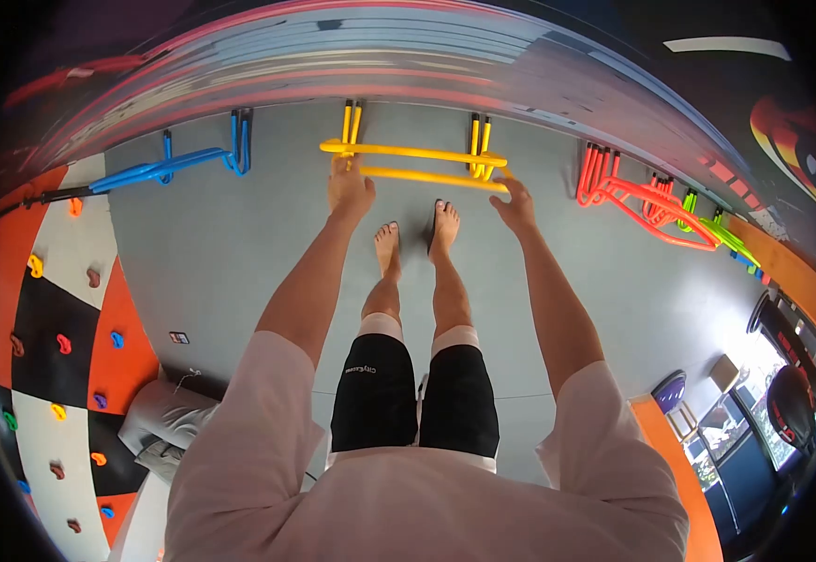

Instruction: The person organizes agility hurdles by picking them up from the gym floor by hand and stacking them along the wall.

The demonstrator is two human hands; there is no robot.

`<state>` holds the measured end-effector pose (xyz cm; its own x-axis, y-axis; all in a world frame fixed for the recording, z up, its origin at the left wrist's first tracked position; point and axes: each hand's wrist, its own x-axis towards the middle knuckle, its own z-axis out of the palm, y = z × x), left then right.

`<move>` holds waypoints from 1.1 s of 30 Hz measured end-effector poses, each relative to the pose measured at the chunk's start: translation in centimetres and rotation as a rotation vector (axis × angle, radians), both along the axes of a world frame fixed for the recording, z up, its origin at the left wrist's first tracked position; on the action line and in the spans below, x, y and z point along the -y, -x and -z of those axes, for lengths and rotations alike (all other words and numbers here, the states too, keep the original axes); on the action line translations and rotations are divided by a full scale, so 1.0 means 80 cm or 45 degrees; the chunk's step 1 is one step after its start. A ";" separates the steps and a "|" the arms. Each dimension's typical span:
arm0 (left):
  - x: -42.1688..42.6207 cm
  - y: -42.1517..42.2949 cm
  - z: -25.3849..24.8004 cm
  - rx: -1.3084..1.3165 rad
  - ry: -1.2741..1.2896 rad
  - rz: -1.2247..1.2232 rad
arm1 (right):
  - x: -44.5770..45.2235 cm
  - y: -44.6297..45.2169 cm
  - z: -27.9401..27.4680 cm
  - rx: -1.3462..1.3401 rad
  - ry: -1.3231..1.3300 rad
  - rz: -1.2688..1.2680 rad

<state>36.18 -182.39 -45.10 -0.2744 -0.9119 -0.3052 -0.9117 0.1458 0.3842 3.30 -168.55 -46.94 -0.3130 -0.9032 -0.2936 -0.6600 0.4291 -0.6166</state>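
Note:
Two yellow hurdles [417,152] stand side by side on the grey floor in front of my bare feet, their black-tipped legs toward the wall. My left hand [350,190] is at the left end of the nearer yellow bar [417,175], its fingertips against or just behind it; the exact grip is hard to make out. At the right end of that bar is my right hand [517,199], thumb and fingers spread apart around the corner, with no clear grip on it.
Blue hurdles [169,167] stand at the left, red hurdles [637,201] and green hurdles [731,239] at the right. A climbing wall [52,347] with coloured holds is at far left. Grey cushions [166,417] lie beside it.

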 end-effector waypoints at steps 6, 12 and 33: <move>0.000 -0.001 -0.075 -0.204 0.080 -0.064 | -0.001 -0.024 -0.085 0.211 -0.007 0.159; -0.065 -0.016 -0.255 -0.430 0.173 0.155 | -0.088 -0.061 -0.238 0.083 0.184 0.069; -0.014 0.043 -0.420 -0.771 -0.983 1.333 | -0.427 -0.402 -0.652 -0.069 0.391 1.435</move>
